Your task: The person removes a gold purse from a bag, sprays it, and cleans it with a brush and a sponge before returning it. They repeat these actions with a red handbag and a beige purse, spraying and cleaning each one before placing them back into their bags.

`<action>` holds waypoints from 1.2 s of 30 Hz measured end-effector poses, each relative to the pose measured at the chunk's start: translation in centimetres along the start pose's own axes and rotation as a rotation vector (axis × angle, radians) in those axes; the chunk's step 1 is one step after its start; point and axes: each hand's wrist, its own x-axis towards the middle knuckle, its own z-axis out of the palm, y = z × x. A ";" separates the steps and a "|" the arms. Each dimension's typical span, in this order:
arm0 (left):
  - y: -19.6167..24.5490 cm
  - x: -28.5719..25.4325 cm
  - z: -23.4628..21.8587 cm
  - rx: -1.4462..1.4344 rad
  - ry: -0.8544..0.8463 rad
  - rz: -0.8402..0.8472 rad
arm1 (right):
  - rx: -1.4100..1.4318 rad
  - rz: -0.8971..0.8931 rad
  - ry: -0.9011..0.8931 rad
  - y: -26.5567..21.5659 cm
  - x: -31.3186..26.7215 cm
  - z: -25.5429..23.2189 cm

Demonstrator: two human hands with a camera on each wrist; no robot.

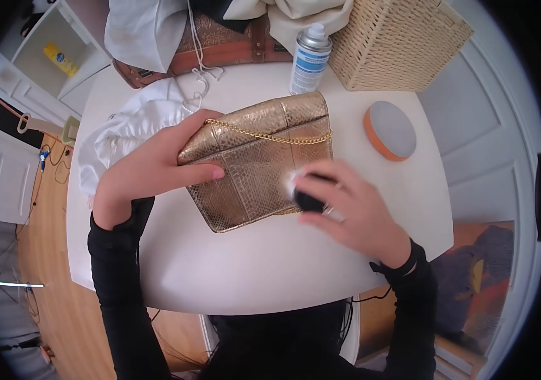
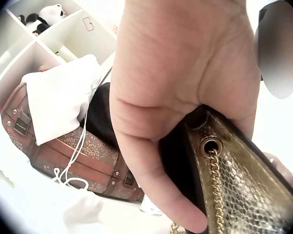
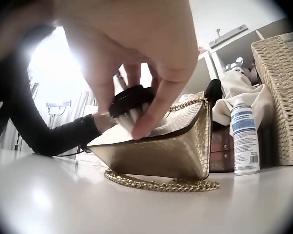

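Note:
A gold snakeskin-patterned handbag is tilted over the white table, a gold chain lying across its flap. My left hand grips its left side, thumb on the front face and the other fingers mostly hidden behind. Beside the palm in the left wrist view, a metal eyelet holds the end of the chain. My right hand pinches a small round brush with a black back and white bristles, down at the bag's surface. More chain loops on the table under the bag.
Behind the bag stands a blue-and-white spray can, near a woven basket. An orange-rimmed round tin sits at the right. White satin cloth lies at the left, and a brown patterned case stands at the back.

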 end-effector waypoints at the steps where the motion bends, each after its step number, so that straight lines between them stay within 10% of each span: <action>1: 0.0 0.0 0.0 0.004 -0.002 0.004 | -0.028 0.021 0.111 0.4 0.1 -0.2; 4: 0.0 0.1 -0.2 -0.043 -0.015 -0.022 | -0.102 0.023 0.307 1.3 0.5 -0.1; 8: -0.3 0.2 -0.3 -0.039 -0.002 -0.004 | 0.031 -0.093 -0.089 -0.7 0.3 0.9; 12: -0.2 0.1 -0.1 -0.013 0.000 -0.020 | -0.065 0.123 0.334 0.9 0.7 -0.4; 16: -0.5 0.4 -0.3 -0.027 0.000 0.004 | -0.110 -0.085 -0.039 0.3 0.1 0.4; 20: -0.2 0.3 -0.3 0.000 -0.005 0.000 | -0.101 0.118 0.278 0.9 0.4 -0.9; 27: -0.8 0.4 -0.5 -0.031 -0.004 -0.021 | 0.004 0.048 0.011 0.5 0.2 0.0; 31: -0.6 0.4 -0.5 -0.013 -0.001 0.004 | -0.013 0.116 0.253 1.3 0.5 -0.5; 36: -0.4 0.3 -0.3 -0.012 0.006 0.005 | 0.061 0.030 -0.080 0.4 0.2 -0.6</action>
